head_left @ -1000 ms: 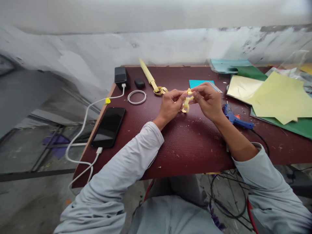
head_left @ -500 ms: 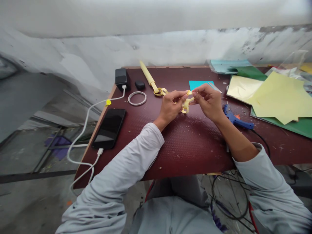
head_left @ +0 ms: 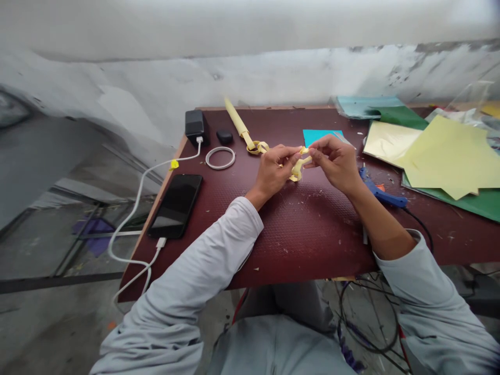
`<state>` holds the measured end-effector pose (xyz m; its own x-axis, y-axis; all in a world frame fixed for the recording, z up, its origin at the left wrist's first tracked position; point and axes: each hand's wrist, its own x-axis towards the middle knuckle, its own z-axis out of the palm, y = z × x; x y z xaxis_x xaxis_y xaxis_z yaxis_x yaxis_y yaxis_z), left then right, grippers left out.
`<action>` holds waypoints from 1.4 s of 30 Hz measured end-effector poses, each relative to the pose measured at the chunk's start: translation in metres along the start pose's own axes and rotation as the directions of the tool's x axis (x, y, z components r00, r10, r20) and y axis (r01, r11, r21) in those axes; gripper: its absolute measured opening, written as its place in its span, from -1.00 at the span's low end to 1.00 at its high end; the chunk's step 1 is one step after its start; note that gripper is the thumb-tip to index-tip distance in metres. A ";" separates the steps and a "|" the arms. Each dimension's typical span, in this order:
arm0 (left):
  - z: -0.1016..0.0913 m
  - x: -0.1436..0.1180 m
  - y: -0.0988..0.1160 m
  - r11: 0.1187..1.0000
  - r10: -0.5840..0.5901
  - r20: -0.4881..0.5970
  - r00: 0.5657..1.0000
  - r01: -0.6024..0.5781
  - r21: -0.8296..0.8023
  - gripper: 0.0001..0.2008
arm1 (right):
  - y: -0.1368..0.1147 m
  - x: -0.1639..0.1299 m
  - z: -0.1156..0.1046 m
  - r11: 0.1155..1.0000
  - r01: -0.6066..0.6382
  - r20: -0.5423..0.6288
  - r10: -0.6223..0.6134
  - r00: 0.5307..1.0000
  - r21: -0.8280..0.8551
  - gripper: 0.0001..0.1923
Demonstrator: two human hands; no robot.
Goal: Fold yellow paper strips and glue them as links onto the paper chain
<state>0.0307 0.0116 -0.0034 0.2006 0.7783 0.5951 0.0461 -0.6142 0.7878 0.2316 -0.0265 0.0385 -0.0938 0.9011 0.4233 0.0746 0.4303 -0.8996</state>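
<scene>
A yellow paper chain point(head_left: 297, 171) of linked loops lies over the middle of the table, partly hidden behind my fingers. My left hand point(head_left: 275, 166) pinches a loop at its right end between thumb and forefinger. Facing it, my right hand point(head_left: 334, 160) pinches the other side of that loop, fingertips close to the left ones. More links run to the upper left, where the chain meets a pointed, rolled yellow paper piece point(head_left: 236, 117). A blue glue gun point(head_left: 380, 192) lies beside my right wrist, with its cord trailing right.
At left are a phone point(head_left: 175, 205) with a white cable point(head_left: 138, 195), a black charger point(head_left: 196, 126), a small black case point(head_left: 224, 137) and a white ring point(head_left: 220, 158). Yellow sheets point(head_left: 455, 156), green paper point(head_left: 404, 117) and plastic packets cover the right; a turquoise sheet point(head_left: 322, 135) lies behind my hands.
Both hands stay in almost the same place, still pinching the loop. The loop between the fingertips has turned very slightly.
</scene>
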 end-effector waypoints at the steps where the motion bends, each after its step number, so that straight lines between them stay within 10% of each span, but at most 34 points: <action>1: -0.001 0.000 -0.001 1.000 0.012 0.009 1.000 -0.012 0.019 -0.68 | -0.001 0.000 -0.002 1.000 0.010 0.014 -0.009 1.000 -0.014 -0.73; 17: -0.014 0.008 0.002 0.985 0.144 0.159 0.977 -0.156 0.066 -0.65 | -0.009 0.001 -0.017 0.988 0.043 0.092 -0.030 0.995 -0.146 -0.71; 31: -0.019 0.009 0.030 0.824 -0.324 0.311 0.894 0.428 -0.372 -0.55 | -0.013 -0.001 -0.016 0.862 0.364 0.223 -0.300 0.927 -0.352 -0.81; 42: -0.033 0.015 0.040 0.797 -0.377 0.442 0.814 0.528 -0.293 -0.61 | -0.016 -0.005 -0.011 0.764 0.508 0.286 -0.422 0.860 -0.398 -0.96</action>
<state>0.0028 0.0029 0.0421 0.5787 0.8071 0.1172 -0.1445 -0.0400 0.9887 0.2419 -0.0370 0.0523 -0.3963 0.5782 0.7132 0.4049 0.8072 -0.4294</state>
